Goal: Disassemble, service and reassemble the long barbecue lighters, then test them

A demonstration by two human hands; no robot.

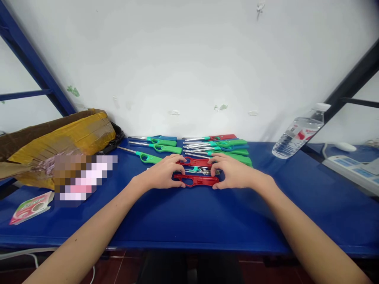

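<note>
Two red lighter casing halves lie on the blue table between my hands, the nearer half (204, 180) lengthwise in front of the farther half (196, 162). Between them are a metal tube and small inner parts (196, 170), with a teal piece and thin wires. My left hand (162, 172) curves around the left ends, thumb on the nearer half and fingertips at the farther one. My right hand (235, 172) grips the right ends in the same way. Some inner parts are hidden behind my fingers. Right behind lie green stick lighters (151, 158).
Several green, blue and red stick lighters (227, 144) lie along the white wall. A water bottle (299, 134) leans at the right, near a power strip (352, 169). At the left are a taped cardboard box (68, 136) and a card (31, 208).
</note>
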